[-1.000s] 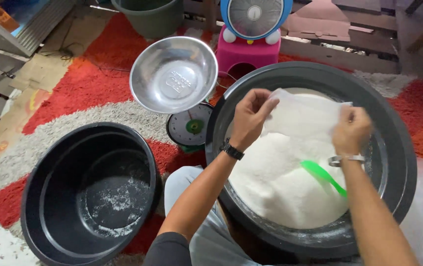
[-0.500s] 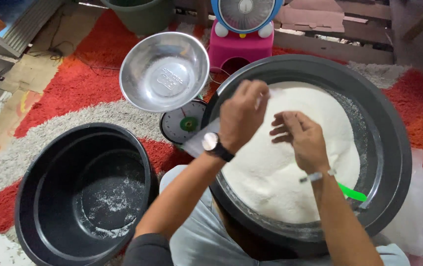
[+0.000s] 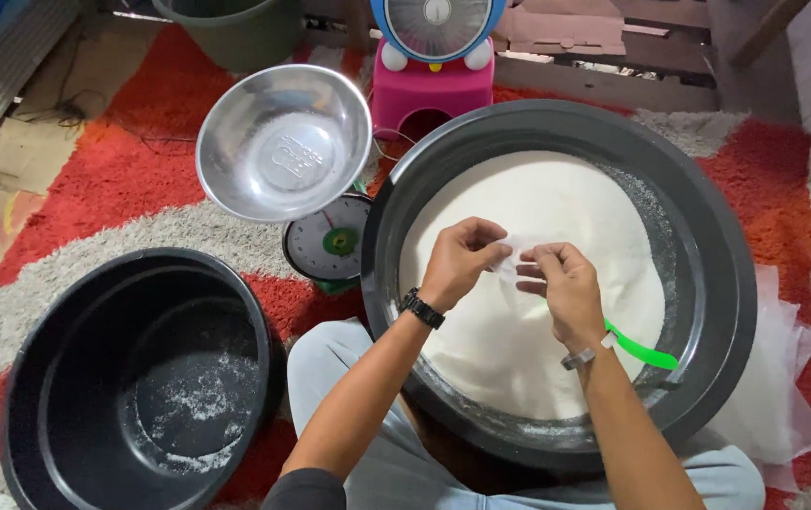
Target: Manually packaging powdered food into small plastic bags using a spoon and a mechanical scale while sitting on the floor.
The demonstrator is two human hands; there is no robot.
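- My knees in pale grey trousers (image 3: 330, 378) are cut off at the bottom edge, and the rim of the big dark basin (image 3: 708, 236) hides most of my lap.
- At 8 o'clock from my hands sits a second black tub (image 3: 75, 378), with only a thin dusting of white grains on its floor; its lower edge runs out of the frame.
- My left hand (image 3: 457, 260), with a black watch on the wrist, and my right hand (image 3: 566, 293) meet over the middle of the basin. The fingers of both are pinched together on a thin clear plastic bag (image 3: 517, 255). The bag is nearly see-through against the white behind it, so its outline is hard to make out and I cannot tell whether its mouth is open.
- Below the hands the basin is filled with white powder (image 3: 537, 189). A bright green handle (image 3: 646, 348) pokes out at 4 o'clock from my right wrist; my forearm hides its other end.
- At 4 o'clock outside the basin lies a heap of clear plastic sheets (image 3: 783, 387) on the rug, partly hidden by the rim.
- At 10 o'clock stands a steel bowl (image 3: 282, 142) atop a dial scale (image 3: 330, 241), its face half covered by bowl and basin.
- Furthest, at 12 o'clock, a pink stand with a blue fan (image 3: 434, 57) is cut off by the top edge, with a green bucket (image 3: 235, 28) at 11 o'clock, all on a red and grey rug (image 3: 93, 170).
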